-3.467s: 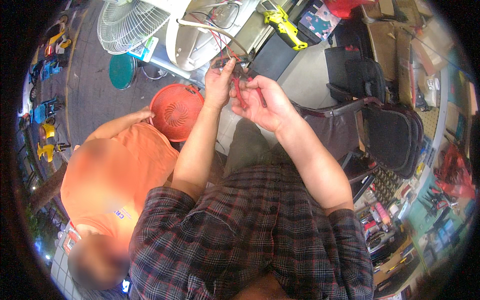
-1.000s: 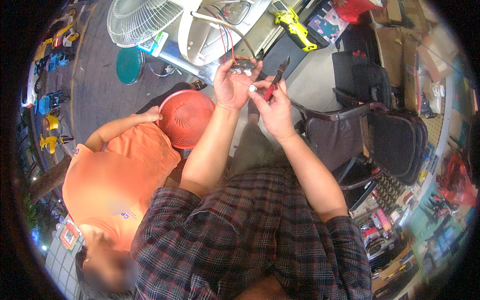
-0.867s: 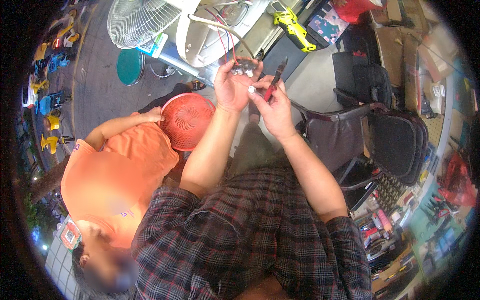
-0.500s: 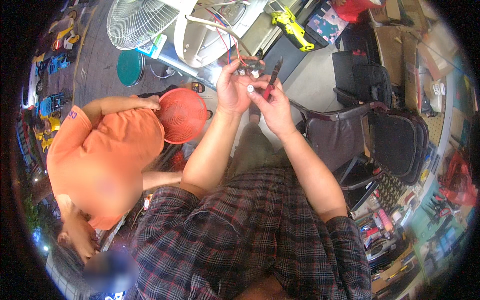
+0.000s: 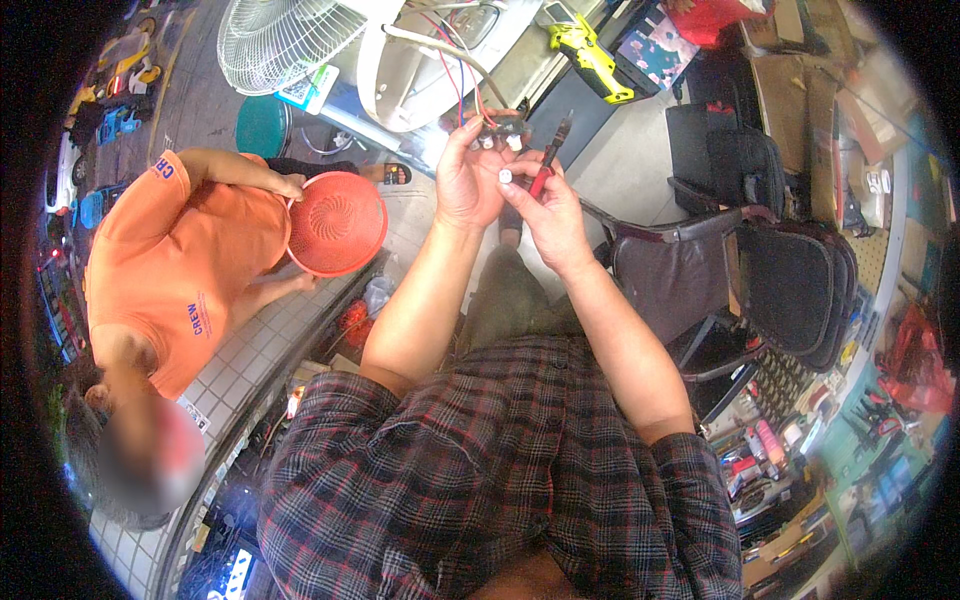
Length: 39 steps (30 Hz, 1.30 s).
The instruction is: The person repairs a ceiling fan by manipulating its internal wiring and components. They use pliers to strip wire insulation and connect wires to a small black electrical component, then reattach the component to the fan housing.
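My left hand [image 5: 462, 190] is closed around a dark switch block [image 5: 514, 129] with white push buttons. Thin red and blue wires [image 5: 462, 86] run from the block up to an opened white fan housing [image 5: 380, 85]. Between thumb and finger of my right hand [image 5: 550, 222] is a small white knob [image 5: 505, 176], just below the block. The same hand also keeps hold of red-handled pliers [image 5: 541, 182], their dark jaws pointing up and away. The fan's white wire grille [image 5: 285, 45] lies at the far left of the housing.
A yellow-green power tool [image 5: 590, 62] lies on the bench. To my left a person in an orange shirt [image 5: 185, 265] carries a red plastic basket [image 5: 340, 225]. A green round stool [image 5: 262, 125] stands beyond. Dark chairs [image 5: 665, 260] and cluttered shelves are at right.
The person in orange has shifted left and turned, and the red basket has moved slightly left with them. My hands stay nearly in place; the pliers and knob have tilted a little.
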{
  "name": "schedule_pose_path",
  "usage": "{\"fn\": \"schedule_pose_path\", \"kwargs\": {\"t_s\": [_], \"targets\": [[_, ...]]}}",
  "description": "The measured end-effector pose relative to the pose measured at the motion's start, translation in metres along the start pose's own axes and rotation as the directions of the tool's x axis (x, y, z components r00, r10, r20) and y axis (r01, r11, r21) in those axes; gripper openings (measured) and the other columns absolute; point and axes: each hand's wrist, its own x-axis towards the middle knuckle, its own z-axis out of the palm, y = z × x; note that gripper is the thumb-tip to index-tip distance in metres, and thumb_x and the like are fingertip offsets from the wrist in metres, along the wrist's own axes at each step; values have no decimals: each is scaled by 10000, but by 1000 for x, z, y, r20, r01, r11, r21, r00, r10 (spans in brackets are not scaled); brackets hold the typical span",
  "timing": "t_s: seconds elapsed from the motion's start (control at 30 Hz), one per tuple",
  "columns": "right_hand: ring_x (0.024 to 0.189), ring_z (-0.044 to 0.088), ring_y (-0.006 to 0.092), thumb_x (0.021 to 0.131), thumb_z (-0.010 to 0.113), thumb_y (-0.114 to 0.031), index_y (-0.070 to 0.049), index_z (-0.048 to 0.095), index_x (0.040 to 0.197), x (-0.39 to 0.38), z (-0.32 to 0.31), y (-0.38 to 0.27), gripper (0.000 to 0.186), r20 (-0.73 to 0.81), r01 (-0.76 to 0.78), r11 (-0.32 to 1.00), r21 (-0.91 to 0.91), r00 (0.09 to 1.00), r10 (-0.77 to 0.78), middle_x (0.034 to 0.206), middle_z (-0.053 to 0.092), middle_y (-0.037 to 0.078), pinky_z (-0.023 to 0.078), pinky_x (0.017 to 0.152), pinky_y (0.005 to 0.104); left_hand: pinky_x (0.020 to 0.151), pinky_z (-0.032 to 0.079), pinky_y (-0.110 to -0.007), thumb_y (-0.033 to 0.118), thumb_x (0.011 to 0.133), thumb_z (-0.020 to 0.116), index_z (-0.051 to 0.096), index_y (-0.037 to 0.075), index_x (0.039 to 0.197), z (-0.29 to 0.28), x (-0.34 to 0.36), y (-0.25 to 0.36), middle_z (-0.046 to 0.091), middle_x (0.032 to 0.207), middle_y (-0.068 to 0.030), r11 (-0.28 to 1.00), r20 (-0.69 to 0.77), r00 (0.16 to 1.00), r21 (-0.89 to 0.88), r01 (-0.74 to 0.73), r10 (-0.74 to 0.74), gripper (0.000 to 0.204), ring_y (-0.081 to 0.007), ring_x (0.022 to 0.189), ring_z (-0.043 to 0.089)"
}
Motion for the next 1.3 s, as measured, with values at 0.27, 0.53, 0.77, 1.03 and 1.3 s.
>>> {"fn": "schedule_pose_path", "kwargs": {"t_s": [0.27,0.53,0.77,1.03,1.3], "targets": [[1156,550,201,886,752,-82,-54,707,1078,1,2,3,199,-5,11,999,43,1000,-10,1179,553,77,422,1047,342,1011,495,-456,252,979,598,630,66,1148,2,0,1,670,1149,-126,999,-91,995,18,-44,45,254,-282,1096,624],[1098,555,192,879,745,-59,-45,697,1067,0,2,2,194,-27,4,999,45,1000,-3,1144,546,70,443,1007,336,1081,436,-489,420,1050,452,605,54,1219,-8,1,7,652,1236,-176,993,16,998,-109,-51,53,431,-318,1178,600],[1001,577,196,872,762,-107,-33,699,1055,10,-14,17,207,-165,19,981,-192,985,-52,1047,563,70,464,935,316,1089,445,-495,354,1045,426,563,19,1284,-5,-5,13,626,1297,-217,997,-37,996,20,-76,77,434,-365,1224,599],[831,591,238,855,762,-162,-42,694,1037,51,-4,8,228,-196,-25,838,-545,976,-99,944,566,91,489,779,339,1092,442,-481,267,1001,464,548,-12,1286,-15,-8,22,615,1302,-223,994,24,994,-4,-107,107,407,-335,1225,596],[833,601,239,828,779,-130,-52,702,1040,76,14,14,239,-231,27,829,-558,955,-186,988,560,110,497,776,341,1054,480,-431,262,1034,468,585,-11,1254,-22,-11,30,619,1304,-189,931,-62,960,268,-247,273,369,-280,1192,604]]}}
